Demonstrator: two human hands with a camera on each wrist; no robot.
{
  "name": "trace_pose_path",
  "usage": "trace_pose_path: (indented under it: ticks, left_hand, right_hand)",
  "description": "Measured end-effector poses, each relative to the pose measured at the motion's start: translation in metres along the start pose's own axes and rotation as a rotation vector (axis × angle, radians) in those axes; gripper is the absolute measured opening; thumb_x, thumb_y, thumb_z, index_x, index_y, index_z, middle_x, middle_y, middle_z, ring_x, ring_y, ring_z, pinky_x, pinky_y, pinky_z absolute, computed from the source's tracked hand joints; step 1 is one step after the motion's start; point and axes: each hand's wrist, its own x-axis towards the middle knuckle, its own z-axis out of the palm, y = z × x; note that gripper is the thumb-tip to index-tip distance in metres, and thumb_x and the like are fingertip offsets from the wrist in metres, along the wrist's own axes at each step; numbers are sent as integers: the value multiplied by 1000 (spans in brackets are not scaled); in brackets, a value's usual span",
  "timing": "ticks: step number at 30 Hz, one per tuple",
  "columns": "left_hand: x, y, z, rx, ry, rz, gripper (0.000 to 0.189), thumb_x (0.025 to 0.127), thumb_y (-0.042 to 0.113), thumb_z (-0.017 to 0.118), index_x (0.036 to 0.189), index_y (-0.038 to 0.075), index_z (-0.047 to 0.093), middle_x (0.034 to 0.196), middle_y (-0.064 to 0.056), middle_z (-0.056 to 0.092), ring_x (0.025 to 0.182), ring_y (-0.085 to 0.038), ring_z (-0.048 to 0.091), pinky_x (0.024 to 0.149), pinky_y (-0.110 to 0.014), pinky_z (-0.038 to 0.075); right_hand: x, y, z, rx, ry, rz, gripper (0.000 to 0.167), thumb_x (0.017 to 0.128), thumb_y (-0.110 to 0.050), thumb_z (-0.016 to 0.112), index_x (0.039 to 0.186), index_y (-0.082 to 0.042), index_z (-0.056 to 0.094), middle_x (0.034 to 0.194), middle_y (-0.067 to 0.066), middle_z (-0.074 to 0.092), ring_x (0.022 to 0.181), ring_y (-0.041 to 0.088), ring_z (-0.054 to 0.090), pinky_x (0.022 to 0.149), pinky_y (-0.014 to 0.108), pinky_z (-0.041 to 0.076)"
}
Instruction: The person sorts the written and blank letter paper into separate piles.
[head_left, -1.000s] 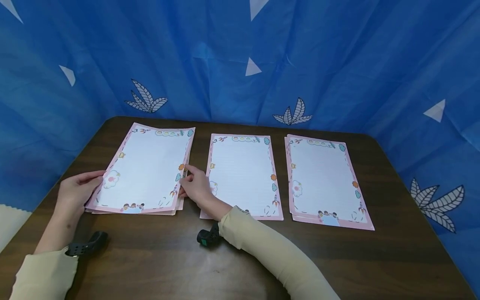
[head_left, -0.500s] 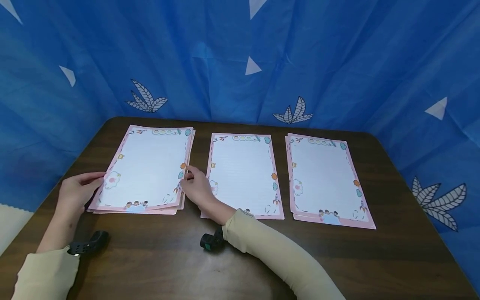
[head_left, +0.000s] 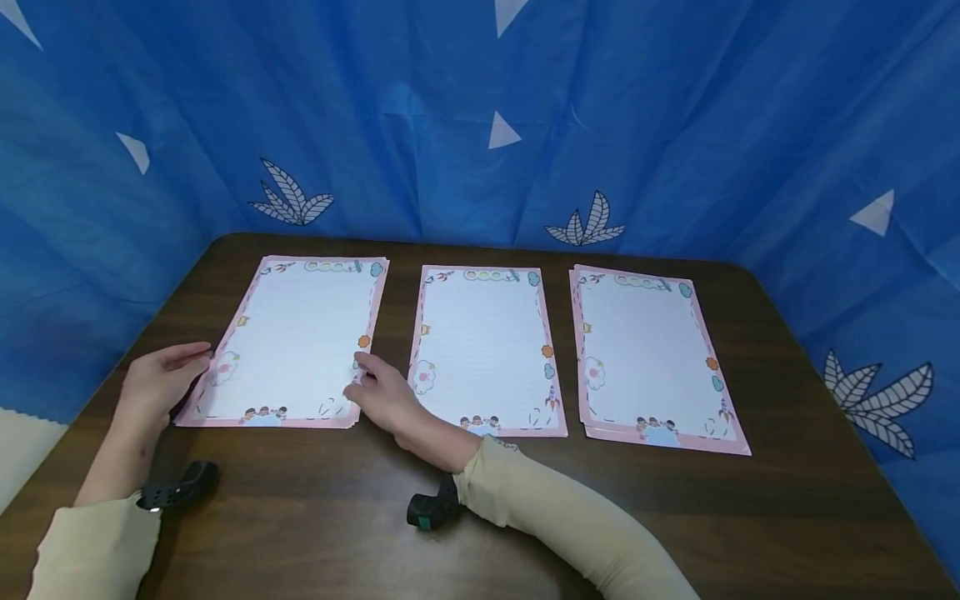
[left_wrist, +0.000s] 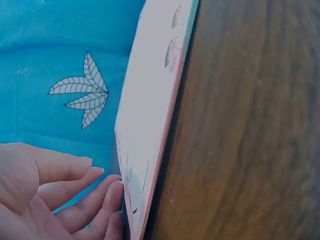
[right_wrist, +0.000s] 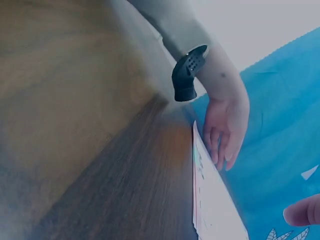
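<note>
A stack of pink-bordered writing paper (head_left: 300, 333) lies at the left of the table, its sheets nearly lined up. Along its left edge stands my left hand (head_left: 157, 383); in the left wrist view the relaxed fingers (left_wrist: 112, 192) touch the paper's side (left_wrist: 147, 100), thumb free. My right hand (head_left: 390, 400) is at the stack's lower right edge, thumb and forefinger parted over the border, pinching nothing visible. Only one fingertip of it (right_wrist: 302, 212) shows in the right wrist view, above the stack (right_wrist: 215, 200); the other fingers are hidden.
A matching sheet or stack of paper (head_left: 483, 350) lies in the middle, partly under the right forearm. Another stack (head_left: 652, 367), slightly fanned, lies to the right. A blue patterned curtain (head_left: 450, 125) hangs behind the dark wooden table (head_left: 315, 517).
The left stack's upper sheets have settled into line with the lower ones. My right hand has loosened its pinch and moved slightly toward me. My left hand has barely moved.
</note>
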Motion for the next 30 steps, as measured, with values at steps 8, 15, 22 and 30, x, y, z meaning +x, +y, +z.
trace_pose_path:
  ticks: [8, 15, 22, 30]
  left_hand:
    - [-1, 0, 2, -10, -29, -5, 56, 98, 31, 46, 140, -5, 35, 135, -34, 36, 117, -44, 39, 89, -54, 40]
    - [-6, 0, 6, -22, -17, -6, 56, 98, 30, 46, 141, -4, 35, 136, -34, 34, 116, -46, 35, 92, -59, 35]
    - [-12, 6, 9, -9, 52, 40, 54, 97, 33, 46, 140, 0, 40, 135, -29, 39, 117, -41, 37, 90, -52, 39]
    - [-26, 38, 31, -25, -29, 224, 58, 95, 42, 49, 137, 1, 46, 136, -21, 44, 121, -32, 41, 92, -25, 42]
  right_hand:
    - [3, 3, 0, 8, 6, -4, 50, 88, -10, 55, 137, -7, 46, 132, 7, 48, 120, 20, 46, 91, 30, 41]
    - [5, 6, -2, 35, 18, -23, 46, 88, -9, 54, 134, -5, 49, 128, 7, 51, 116, 20, 48, 90, 30, 41]
    - [-12, -1, -37, 87, 29, -74, 39, 94, -7, 51, 131, 4, 48, 124, 15, 54, 112, 21, 53, 92, 29, 42]
    - [-34, 11, -100, 106, 146, -66, 38, 95, -6, 50, 131, 6, 48, 125, 19, 54, 116, 25, 51, 99, 33, 36]
